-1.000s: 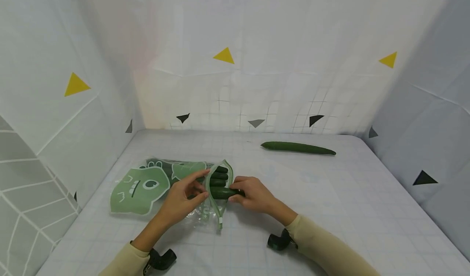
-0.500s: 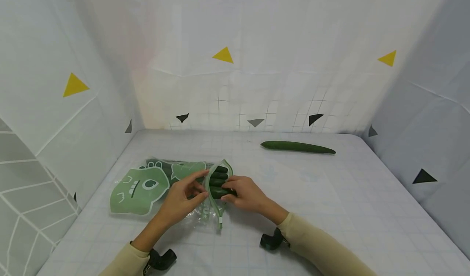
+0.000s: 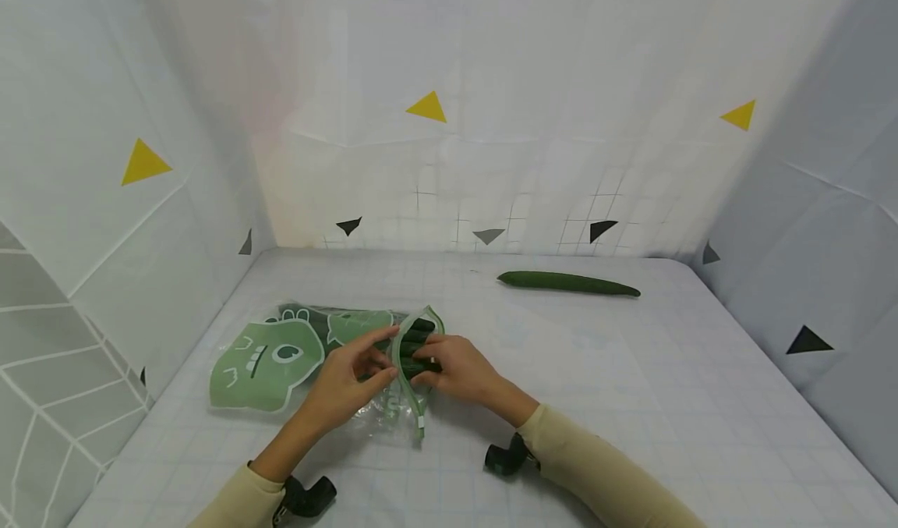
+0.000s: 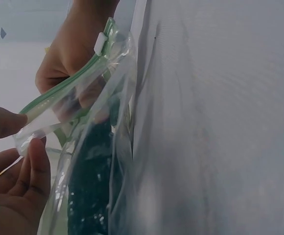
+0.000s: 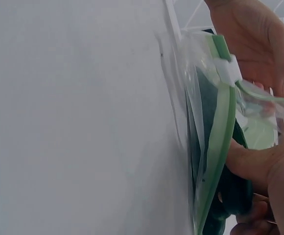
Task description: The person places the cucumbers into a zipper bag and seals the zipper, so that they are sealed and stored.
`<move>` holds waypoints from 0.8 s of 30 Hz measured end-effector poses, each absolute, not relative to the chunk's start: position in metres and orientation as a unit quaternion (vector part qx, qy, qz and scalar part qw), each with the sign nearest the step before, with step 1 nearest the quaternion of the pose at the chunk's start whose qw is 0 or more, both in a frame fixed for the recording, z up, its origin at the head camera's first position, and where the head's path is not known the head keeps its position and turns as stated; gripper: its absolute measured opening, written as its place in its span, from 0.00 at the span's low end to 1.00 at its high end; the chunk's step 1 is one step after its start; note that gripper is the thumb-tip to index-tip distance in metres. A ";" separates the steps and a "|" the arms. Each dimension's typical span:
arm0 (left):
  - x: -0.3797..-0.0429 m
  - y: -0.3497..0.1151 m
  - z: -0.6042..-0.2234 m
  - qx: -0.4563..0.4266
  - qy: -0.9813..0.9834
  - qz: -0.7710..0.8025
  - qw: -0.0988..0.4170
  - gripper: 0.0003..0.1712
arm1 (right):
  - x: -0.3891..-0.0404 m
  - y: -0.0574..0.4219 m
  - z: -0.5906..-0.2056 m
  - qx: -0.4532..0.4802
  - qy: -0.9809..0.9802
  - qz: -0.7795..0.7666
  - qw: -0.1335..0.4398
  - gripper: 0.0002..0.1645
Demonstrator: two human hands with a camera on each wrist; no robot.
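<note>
Cucumber [image 3: 412, 366]: in the mouth of the zip bag [image 3: 266, 364], its outer end pinched between thumb and fingers of my right hand [image 3: 459, 370].
Just changed: over the last second my right hand has slid left up to the mouth, and less of the cucumber juts out; I judge it nearly all inside.
Pointing: inner end to my left, into the bag; outer end to my right, in my fingers.
Long axis: left to right, close to flat along the worktop [image 3: 631, 403].
Other cucumbers [image 3: 422, 326]: in the bag, just beyond mine, lying much the same way.
Bag mouth: faces right, spread by my left hand [image 3: 348, 372], thumb and fingers pinching its clear film; the white slider [image 5: 228, 71] sits at the near corner.
Loose cucumber [image 3: 568, 282]: far back on the worktop, outside the bag, well apart from my hands.
</note>
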State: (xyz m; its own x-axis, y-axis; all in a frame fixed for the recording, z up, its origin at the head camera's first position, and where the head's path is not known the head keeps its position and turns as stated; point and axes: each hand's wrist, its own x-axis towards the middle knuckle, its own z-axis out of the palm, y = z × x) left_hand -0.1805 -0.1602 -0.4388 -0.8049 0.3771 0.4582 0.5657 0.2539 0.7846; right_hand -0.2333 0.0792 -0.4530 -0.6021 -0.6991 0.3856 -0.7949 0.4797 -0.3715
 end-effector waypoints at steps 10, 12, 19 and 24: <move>-0.182 -0.161 -0.439 -0.298 -0.783 -0.540 0.082 0.34 | -0.240 0.098 -0.444 0.408 -0.884 0.227 0.007 0.09; -0.182 -0.161 -0.440 -0.296 -0.784 -0.539 0.083 0.34 | -0.242 0.105 -0.442 0.409 -0.885 0.221 -0.011 0.07; -0.182 -0.161 -0.441 -0.297 -0.786 -0.536 0.086 0.34 | -0.248 0.110 -0.446 0.448 -0.859 0.244 -0.040 0.08; -0.182 -0.161 -0.441 -0.299 -0.786 -0.534 0.083 0.34 | -0.247 0.103 -0.450 0.437 -0.857 0.274 -0.015 0.05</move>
State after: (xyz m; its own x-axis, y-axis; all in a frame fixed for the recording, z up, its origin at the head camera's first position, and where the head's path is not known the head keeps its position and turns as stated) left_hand -0.1824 -0.1613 -0.4407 -0.8068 0.3819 0.4507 0.5596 0.2494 0.7904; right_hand -0.2472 0.1028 -0.4496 -0.6184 -0.7563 0.2137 -0.7398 0.4684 -0.4829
